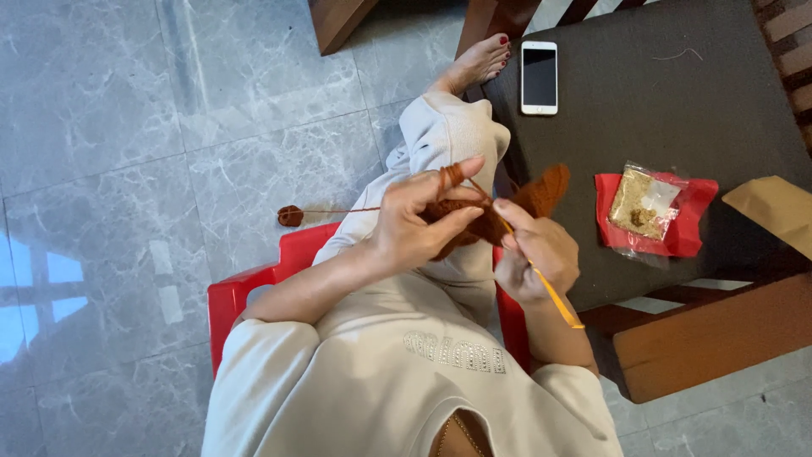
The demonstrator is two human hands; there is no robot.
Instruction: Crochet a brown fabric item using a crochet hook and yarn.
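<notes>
My left hand point(419, 218) holds a rust-brown crocheted piece point(541, 193), with brown yarn wrapped around its index finger. The yarn strand runs left to a small brown yarn ball point(290, 216) on the floor. My right hand point(534, 252) grips a yellow crochet hook point(554, 294), its tip in the work between both hands. Both hands are above my lap, which is clothed in cream fabric.
I sit on a red plastic stool point(245, 292) on a grey marble floor. At the right, a dark cushioned wooden seat point(677, 101) bears a white phone point(539, 76), a clear packet on a red bag point(655, 211) and a tan paper piece point(778, 207). My bare foot point(478, 63) rests ahead.
</notes>
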